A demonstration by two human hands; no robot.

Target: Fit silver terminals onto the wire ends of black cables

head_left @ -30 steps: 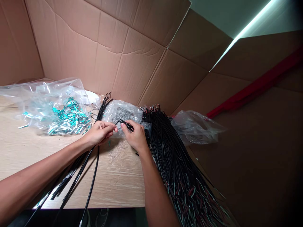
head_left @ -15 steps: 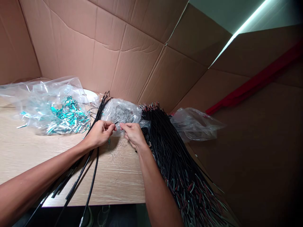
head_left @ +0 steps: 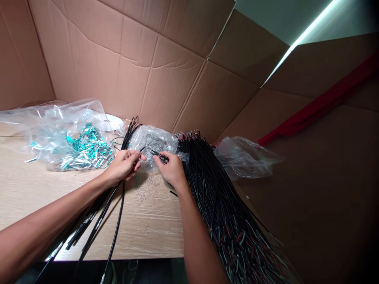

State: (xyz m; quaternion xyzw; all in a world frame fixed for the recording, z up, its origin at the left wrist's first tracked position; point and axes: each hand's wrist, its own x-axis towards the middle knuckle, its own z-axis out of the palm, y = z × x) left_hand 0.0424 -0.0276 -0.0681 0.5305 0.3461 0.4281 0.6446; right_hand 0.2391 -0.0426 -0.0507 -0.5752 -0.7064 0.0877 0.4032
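Between its thumb and fingers, my left hand pinches a black cable, whose short tip points up and right over a clear bag of silvery wire scraps. My right hand is closed around small dark snips, their blades pointing left toward that tip, a small gap apart. More loose black cables run under my left wrist and down past the table edge. Fine silvery bits are scattered on the wood below my hands.
A clear bag with teal and silver strips lies at the left. A thick bundle of black cables lies right of my right forearm, with a crumpled clear bag beyond. A cardboard wall rises behind.
The small dark snips now show in my right hand, which earlier had its fingertips pinched close to my left hand. Both hands are slightly farther apart.
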